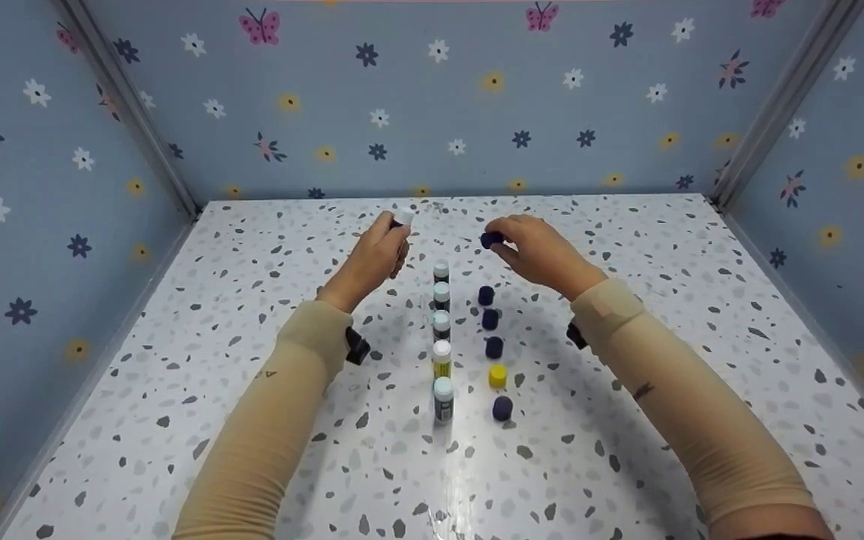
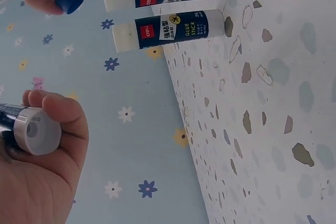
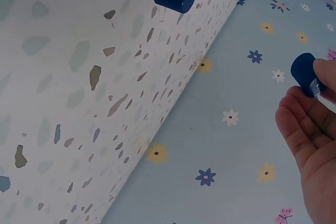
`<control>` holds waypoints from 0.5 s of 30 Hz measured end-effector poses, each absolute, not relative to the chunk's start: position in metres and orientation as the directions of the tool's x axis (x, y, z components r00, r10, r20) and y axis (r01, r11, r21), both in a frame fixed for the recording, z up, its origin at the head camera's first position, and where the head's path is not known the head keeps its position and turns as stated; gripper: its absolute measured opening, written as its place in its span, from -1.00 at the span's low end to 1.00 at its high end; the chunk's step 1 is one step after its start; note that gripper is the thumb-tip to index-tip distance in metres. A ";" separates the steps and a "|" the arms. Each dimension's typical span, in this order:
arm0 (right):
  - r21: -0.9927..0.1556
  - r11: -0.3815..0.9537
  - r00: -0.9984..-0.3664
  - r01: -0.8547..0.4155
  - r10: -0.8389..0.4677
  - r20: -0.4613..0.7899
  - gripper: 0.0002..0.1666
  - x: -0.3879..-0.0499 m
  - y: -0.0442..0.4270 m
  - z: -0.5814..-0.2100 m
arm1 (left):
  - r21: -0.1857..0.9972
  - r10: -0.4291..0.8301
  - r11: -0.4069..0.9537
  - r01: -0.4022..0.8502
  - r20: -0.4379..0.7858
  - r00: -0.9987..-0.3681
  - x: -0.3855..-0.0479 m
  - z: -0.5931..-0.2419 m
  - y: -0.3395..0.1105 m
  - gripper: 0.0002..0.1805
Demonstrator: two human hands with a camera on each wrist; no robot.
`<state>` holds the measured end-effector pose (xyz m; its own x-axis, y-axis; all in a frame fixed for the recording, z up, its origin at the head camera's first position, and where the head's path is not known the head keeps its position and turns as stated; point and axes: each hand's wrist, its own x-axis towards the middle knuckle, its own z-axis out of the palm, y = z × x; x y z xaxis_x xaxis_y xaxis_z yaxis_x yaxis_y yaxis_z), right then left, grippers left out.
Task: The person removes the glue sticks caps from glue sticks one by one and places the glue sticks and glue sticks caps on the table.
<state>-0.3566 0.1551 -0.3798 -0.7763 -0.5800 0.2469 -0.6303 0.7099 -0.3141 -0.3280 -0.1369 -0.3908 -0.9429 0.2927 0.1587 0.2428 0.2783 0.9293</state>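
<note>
Beyond the far end of a row of standing glue sticks, my left hand (image 1: pixel 376 257) grips a dark-bodied glue stick (image 1: pixel 402 219). In the left wrist view, that stick's white end (image 2: pixel 38 131) appears hollow, and much of its body is hidden by the hand. My right hand (image 1: pixel 543 251) pinches a dark blue cap (image 3: pixel 305 72) between thumb and fingers, off to the right of the row. Several glue sticks (image 1: pixel 443 401) stand upright with white tops; one (image 1: pixel 442 360) has a yellow body. Alongside them on the right, several dark blue caps (image 1: pixel 493 347) and one yellow cap (image 1: pixel 498 376) form a second row.
The speckled white tabletop (image 1: pixel 252 300) spreads out around both rows. Blue panels with flowers and butterflies (image 1: pixel 439 112) enclose it at the back and on both sides. A grey post (image 1: pixel 132 105) marks the left rear corner, with another (image 1: pixel 784 105) on the right.
</note>
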 end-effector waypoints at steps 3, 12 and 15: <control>-0.310 0.709 -0.774 -0.633 -0.582 0.250 -0.67 -0.358 0.155 -0.384 | 0.933 0.287 0.278 0.227 0.145 -0.947 -0.327 -0.392 -0.137 -0.71; -0.317 0.738 -0.802 -0.595 -0.567 0.186 -0.60 -0.368 0.152 -0.400 | 0.925 0.277 0.304 0.227 0.142 -0.950 -0.325 -0.395 -0.136 -0.72; -0.348 0.753 -0.825 -0.558 -0.547 0.141 -0.67 -0.372 0.151 -0.406 | 0.919 0.268 0.323 0.224 0.138 -0.953 -0.325 -0.396 -0.135 -0.73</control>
